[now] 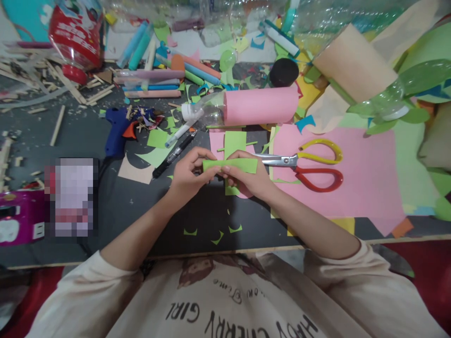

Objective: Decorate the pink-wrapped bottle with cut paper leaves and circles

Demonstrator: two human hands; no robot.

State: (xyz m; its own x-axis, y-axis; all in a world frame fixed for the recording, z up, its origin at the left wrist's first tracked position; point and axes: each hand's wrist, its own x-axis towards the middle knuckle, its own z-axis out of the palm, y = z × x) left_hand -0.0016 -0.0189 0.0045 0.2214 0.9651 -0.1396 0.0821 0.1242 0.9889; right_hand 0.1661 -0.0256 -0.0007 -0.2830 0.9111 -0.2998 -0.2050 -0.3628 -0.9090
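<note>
Between my two hands is a narrow strip of green paper [243,165], held level just above the table. My left hand [188,176] pinches its left end between thumb and fingers. Near the middle of the strip, my right hand [252,178] grips it with the thumb in front. Under them lies another green paper piece [235,141], on top of pink paper [216,138]. Scissors [296,161] with one yellow and one red handle rest just right of my right hand. A black pen [175,154] lies beside my left hand.
A bottle wrapped in pink paper [260,106] lies beyond my hands. A blue glue gun [118,129] is at left, near a blurred-out rectangular object [73,197]. Pink sheets [362,173] spread to the right. Markers [151,88], wooden sticks and paper scraps crowd the back.
</note>
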